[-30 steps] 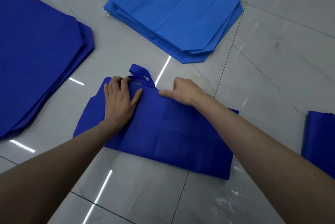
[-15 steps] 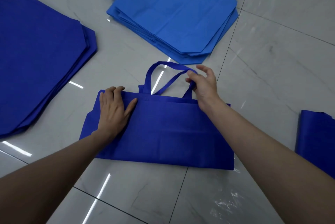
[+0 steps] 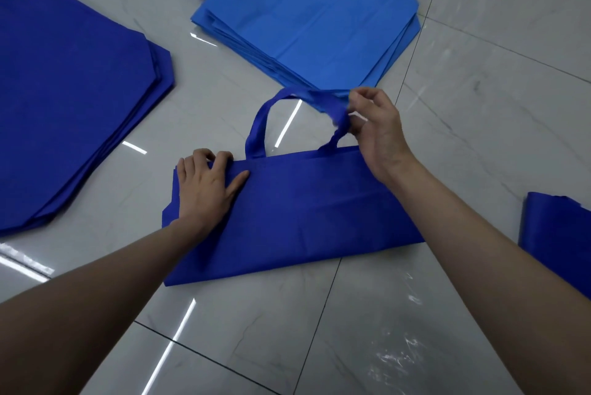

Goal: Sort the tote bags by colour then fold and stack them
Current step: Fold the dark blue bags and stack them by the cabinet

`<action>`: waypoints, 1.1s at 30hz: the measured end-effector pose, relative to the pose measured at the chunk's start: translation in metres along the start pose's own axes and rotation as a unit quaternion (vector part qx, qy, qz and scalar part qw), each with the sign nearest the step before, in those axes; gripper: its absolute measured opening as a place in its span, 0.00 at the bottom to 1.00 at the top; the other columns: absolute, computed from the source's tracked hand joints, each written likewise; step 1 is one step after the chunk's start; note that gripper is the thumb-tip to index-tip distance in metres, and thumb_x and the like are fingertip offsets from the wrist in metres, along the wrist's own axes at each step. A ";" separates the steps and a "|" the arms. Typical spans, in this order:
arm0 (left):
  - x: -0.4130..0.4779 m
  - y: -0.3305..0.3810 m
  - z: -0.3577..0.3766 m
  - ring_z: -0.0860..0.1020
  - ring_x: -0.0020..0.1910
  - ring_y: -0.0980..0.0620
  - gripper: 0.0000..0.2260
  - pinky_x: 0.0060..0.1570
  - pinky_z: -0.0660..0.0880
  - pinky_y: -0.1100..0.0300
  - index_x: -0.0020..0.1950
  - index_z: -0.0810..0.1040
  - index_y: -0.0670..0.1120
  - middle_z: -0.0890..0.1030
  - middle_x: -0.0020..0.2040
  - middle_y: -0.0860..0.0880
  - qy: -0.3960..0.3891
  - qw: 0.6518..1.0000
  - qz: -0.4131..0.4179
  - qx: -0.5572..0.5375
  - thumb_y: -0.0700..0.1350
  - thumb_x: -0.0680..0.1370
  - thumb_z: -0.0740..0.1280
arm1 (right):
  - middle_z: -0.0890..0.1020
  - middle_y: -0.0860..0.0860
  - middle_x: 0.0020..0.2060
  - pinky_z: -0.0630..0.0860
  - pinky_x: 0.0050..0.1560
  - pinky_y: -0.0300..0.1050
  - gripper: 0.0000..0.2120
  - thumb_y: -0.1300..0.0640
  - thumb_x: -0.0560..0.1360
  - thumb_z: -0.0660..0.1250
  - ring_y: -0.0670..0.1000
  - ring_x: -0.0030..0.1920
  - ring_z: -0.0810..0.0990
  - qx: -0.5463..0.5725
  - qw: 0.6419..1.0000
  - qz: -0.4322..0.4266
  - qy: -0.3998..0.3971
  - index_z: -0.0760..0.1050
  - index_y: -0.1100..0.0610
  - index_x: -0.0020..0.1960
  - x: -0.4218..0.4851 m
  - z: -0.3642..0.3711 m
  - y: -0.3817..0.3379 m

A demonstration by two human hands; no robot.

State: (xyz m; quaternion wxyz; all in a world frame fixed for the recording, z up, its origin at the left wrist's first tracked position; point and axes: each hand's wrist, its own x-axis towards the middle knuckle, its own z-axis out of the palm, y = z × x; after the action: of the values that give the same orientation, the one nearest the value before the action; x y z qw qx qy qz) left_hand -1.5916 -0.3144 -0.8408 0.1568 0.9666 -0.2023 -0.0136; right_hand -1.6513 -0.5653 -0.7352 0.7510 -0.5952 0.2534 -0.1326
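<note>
A dark blue tote bag, folded into a long strip, lies on the tiled floor in front of me. My left hand presses flat on its left end, fingers reaching over the far edge. My right hand pinches the bag's handle near its right end, lifted above the bag's top edge. A pile of dark blue bags lies flat at the left. A pile of light blue bags lies at the back, its handles bunched at the far left corner.
Another dark blue piece of fabric pokes in at the right edge. The glossy grey marble floor shows bare between the piles and in front of the folded bag.
My right hand has pulled the handle out from the bag's top edge and lifted it up and to the right. My left hand stays pressed on the bag's left end.
</note>
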 end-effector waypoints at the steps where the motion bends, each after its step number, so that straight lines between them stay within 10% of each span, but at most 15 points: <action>1: 0.000 0.001 -0.002 0.67 0.56 0.41 0.21 0.62 0.61 0.48 0.60 0.73 0.45 0.69 0.56 0.40 -0.001 1.000 0.002 -0.001 0.60 0.78 0.59 | 0.77 0.47 0.39 0.71 0.42 0.42 0.08 0.55 0.76 0.66 0.48 0.37 0.76 -0.078 0.997 0.009 -0.012 0.72 0.56 0.53 -0.003 0.000 0.000; 7: 0.002 -0.004 -0.015 0.68 0.56 0.42 0.18 0.57 0.62 0.50 0.60 0.73 0.45 0.70 0.58 0.41 -0.027 0.999 0.026 0.001 0.57 0.78 0.61 | 0.79 0.47 0.50 0.73 0.51 0.41 0.27 0.35 0.74 0.60 0.48 0.54 0.75 -0.488 0.856 0.003 -0.171 0.72 0.51 0.65 -0.033 0.005 0.008; 13: -0.007 -0.011 -0.018 0.68 0.52 0.42 0.18 0.52 0.63 0.52 0.56 0.72 0.44 0.72 0.53 0.42 -0.048 0.998 0.017 0.030 0.57 0.79 0.59 | 0.79 0.52 0.35 0.74 0.54 0.51 0.20 0.47 0.77 0.57 0.55 0.37 0.77 -0.697 0.581 -0.366 -0.204 0.76 0.56 0.61 -0.070 0.001 0.056; 16: -0.011 -0.012 -0.021 0.69 0.49 0.43 0.17 0.48 0.64 0.53 0.53 0.71 0.43 0.73 0.51 0.42 -0.058 0.997 0.015 0.037 0.57 0.80 0.57 | 0.80 0.55 0.42 0.72 0.61 0.57 0.23 0.58 0.72 0.66 0.58 0.47 0.80 -0.718 0.535 -0.394 -0.207 0.73 0.55 0.67 -0.091 -0.016 0.090; 21: -0.026 -0.009 -0.028 0.70 0.43 0.47 0.16 0.39 0.65 0.55 0.52 0.68 0.44 0.72 0.48 0.45 -0.093 0.995 -0.014 0.035 0.57 0.80 0.55 | 0.73 0.57 0.67 0.56 0.71 0.56 0.33 0.36 0.76 0.51 0.58 0.70 0.67 -0.761 0.514 -0.312 -0.243 0.71 0.59 0.69 -0.118 -0.041 0.106; 28: -0.035 -0.015 -0.051 0.76 0.35 0.50 0.28 0.34 0.68 0.57 0.36 0.76 0.43 0.79 0.35 0.47 -0.247 0.966 -0.041 -0.065 0.60 0.81 0.47 | 0.71 0.62 0.67 0.64 0.68 0.58 0.32 0.36 0.75 0.48 0.64 0.68 0.69 -0.787 0.485 -0.279 -0.259 0.65 0.55 0.71 -0.124 -0.051 0.114; 33: -0.026 -0.021 -0.059 0.78 0.37 0.48 0.25 0.39 0.70 0.56 0.40 0.78 0.42 0.81 0.36 0.47 -0.186 0.965 -0.085 -0.164 0.58 0.81 0.52 | 0.71 0.63 0.67 0.63 0.67 0.58 0.25 0.44 0.75 0.53 0.64 0.68 0.69 -0.772 0.489 -0.300 -0.273 0.72 0.53 0.67 -0.114 -0.059 0.109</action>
State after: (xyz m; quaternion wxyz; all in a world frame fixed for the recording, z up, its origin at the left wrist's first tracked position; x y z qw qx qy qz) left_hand -1.6015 -0.2681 -0.7924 0.2710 0.9217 -0.1403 -0.2396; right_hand -1.7899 -0.5290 -0.8244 -0.0634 -0.9832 -0.1572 0.0683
